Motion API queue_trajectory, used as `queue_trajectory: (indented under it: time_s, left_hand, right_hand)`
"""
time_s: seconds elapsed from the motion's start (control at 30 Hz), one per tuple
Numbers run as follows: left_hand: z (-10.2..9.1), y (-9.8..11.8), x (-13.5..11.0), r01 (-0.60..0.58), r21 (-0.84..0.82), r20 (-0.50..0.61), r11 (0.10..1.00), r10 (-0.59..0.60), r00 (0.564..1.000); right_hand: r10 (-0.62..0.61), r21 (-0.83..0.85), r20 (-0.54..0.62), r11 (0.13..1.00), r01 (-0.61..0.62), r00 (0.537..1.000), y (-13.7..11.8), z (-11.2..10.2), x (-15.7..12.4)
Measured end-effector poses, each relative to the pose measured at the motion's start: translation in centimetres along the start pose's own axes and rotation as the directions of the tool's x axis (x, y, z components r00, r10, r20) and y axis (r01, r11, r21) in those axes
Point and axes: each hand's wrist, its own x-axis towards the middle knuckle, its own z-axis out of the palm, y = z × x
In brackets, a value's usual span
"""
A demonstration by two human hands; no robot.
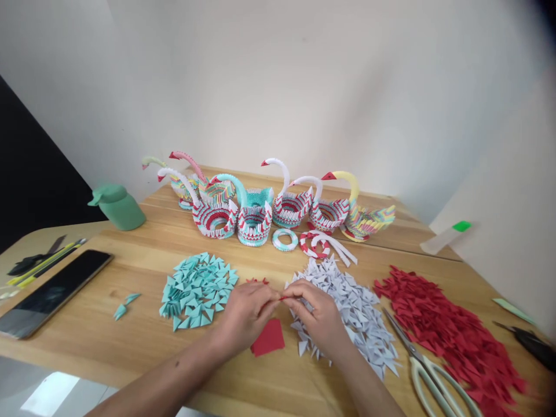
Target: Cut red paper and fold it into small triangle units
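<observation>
My left hand [247, 315] and my right hand [315, 313] meet over the wooden table [130, 341], and together they pinch a small red paper piece [281, 298] between the fingertips. Both hands are closed on it. A flat red paper sheet [268, 337] lies just below my left hand. A pile of teal folded triangles [197, 289] lies to the left of my hands. To the right, partly under my right hand, lies a pile of white folded triangles [354, 310].
A pile of red folded triangles [447, 330] and scissors [428, 368] lie at the right. Several paper swans [256, 205] and two small rings [285, 239] stand at the back. A phone [52, 292], pens, a green bottle [118, 205] sit at the left.
</observation>
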Motion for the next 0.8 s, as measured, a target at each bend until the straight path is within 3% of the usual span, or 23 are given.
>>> queue_trajectory:
  time_s: [0.1,0.2,0.27,0.37,0.47,0.57,0.63,0.8]
  left_hand:
    - [0.2,0.0,-0.1,0.007,-0.037,-0.027,0.999,-0.008,1.0]
    - [0.4,0.3,0.0,0.184,-0.279,-0.005,0.942,-0.193,0.981]
    - [0.6,0.4,0.1,0.322,-0.498,0.078,0.805,-0.328,0.941]
    - [1.0,0.1,0.4,0.434,-0.721,0.219,0.54,-0.417,0.882]
    - [1.3,-0.1,0.7,0.46,-0.816,0.288,0.351,-0.444,0.848]
    - [1.1,0.0,0.8,0.509,-0.845,0.377,0.166,-0.491,0.786]
    - [0.9,0.2,0.7,0.527,-0.845,0.415,0.087,-0.514,0.751]
    - [0.9,0.3,0.5,0.555,-0.832,0.466,0.016,-0.523,0.714]
  right_hand:
    - [-0.026,-0.045,-0.027,0.999,0.025,0.999,-0.1,0.1,-0.3]
    - [-0.019,-0.056,-0.076,0.998,0.015,0.997,-0.1,0.2,-0.5]
    - [-0.01,-0.048,-0.121,0.999,0.004,0.993,-0.2,0.3,-0.5]
    - [-0.003,-0.033,-0.174,0.999,-0.003,0.985,-0.1,0.6,-0.4]
    - [-0.024,-0.03,-0.18,0.999,0.019,0.983,0.0,0.9,-0.3]
    - [-0.06,-0.062,-0.199,0.997,0.048,0.978,0.0,1.3,-0.3]
    - [-0.098,-0.1,-0.209,0.992,0.078,0.973,-0.1,1.5,-0.4]
    - [-0.215,-0.228,-0.196,0.959,0.169,0.957,0.0,1.6,-0.4]
